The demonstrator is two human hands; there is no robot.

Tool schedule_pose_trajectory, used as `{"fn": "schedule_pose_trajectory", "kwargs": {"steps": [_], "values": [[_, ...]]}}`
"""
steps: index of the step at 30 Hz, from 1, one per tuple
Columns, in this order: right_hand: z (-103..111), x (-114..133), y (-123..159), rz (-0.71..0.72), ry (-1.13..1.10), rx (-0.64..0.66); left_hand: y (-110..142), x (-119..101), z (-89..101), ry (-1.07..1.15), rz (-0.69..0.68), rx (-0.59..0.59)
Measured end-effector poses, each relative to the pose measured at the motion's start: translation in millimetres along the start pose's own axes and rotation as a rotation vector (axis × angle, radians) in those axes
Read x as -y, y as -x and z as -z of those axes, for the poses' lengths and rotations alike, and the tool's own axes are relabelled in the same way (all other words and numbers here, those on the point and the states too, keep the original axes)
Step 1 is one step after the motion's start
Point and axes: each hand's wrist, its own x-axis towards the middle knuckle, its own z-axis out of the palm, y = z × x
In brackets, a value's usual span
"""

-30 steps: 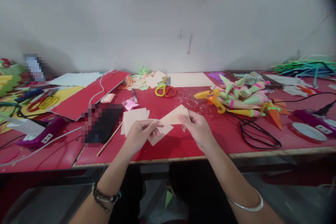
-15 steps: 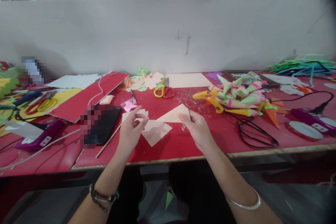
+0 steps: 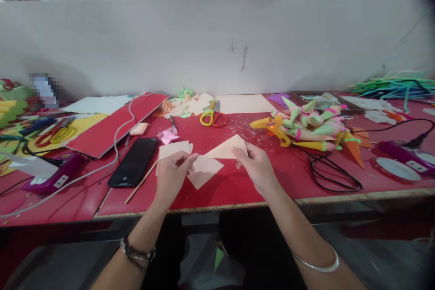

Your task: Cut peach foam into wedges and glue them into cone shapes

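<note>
Between the thumb and fingers of my right hand (image 3: 256, 165) is a folded cream piece of paper (image 3: 226, 148), its narrow end pointing left. My left hand (image 3: 174, 172) is closed in a pinch beside a pale square of paper (image 3: 206, 172). Its fingertips overlap that square's upper left edge; whether they grip it is hidden. Behind the left hand lies a small stack of pale paper (image 3: 174, 148), partly covered by the hand. A thin wooden stick (image 3: 140, 184) rests to the left of my left wrist.
A black phone (image 3: 133, 163) lies at left, by a red board (image 3: 115, 124) and a white cable. Scissors (image 3: 213, 118) and a pink star (image 3: 168, 137) lie behind my hands. At right are a yellow glue gun (image 3: 272, 126), paper cones (image 3: 314, 120) and a coiled black cord (image 3: 335, 174).
My left hand has turned and lowered slightly, its raised fingers closing into a pinch by the pale square. My right hand keeps hold of the folded paper, nearly still.
</note>
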Motion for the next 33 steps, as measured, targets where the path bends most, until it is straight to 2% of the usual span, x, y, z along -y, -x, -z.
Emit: {"fn": "schedule_pose_trajectory", "kwargs": {"steps": [5, 8, 13, 18, 24, 26, 30, 33], "values": [[0, 0, 0, -0.008, -0.003, 0.008, -4, 2, -0.9, 0.126, 0.017, 0.095], [0, -1, -1, -0.003, -0.007, 0.004, -5, 4, -2.6, 0.126, 0.024, 0.133], [0, -1, 0, 0.002, 0.006, 0.011, -6, 8, -5.2, 0.162, 0.042, 0.072], [1, 1, 0, 0.002, 0.023, 0.011, -3, 5, -4.0, 0.050, 0.019, 0.043], [1, 1, -1, 0.014, 0.011, -0.015, 0, -4, -0.8, -0.027, 0.028, 0.098], [2, 1, -1, 0.010, -0.015, -0.033, 1, -5, -0.3, -0.006, 0.023, 0.119], [3, 2, 0, -0.005, -0.045, -0.070, 0, -4, -3.0, 0.123, -0.078, 0.113], [3, 4, 0, -0.015, -0.039, -0.081, -1, 0, -6.7, 0.225, -0.096, 0.160]]}}
